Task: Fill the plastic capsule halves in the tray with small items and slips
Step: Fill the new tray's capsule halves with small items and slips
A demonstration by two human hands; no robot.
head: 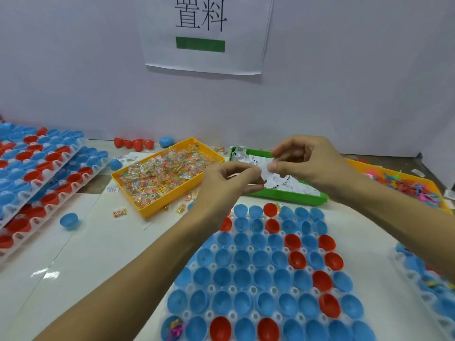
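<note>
A clear tray (251,265) in front of me holds several blue and red capsule halves, open side up. One blue half (173,328) at the near left holds small coloured items. Above the tray's far edge, my left hand (227,179) and my right hand (304,159) meet and both pinch a bunch of white paper slips (264,168). Just behind them a green tray (286,193) holds more slips.
A yellow tray (152,205) of small clear packets sits to the left, an orange tray (428,183) of coloured toys to the right. Stacked trays of capsule halves (37,168) lie far left. Another tray (428,286) is at the right edge. Loose halves (69,220) lie on the table.
</note>
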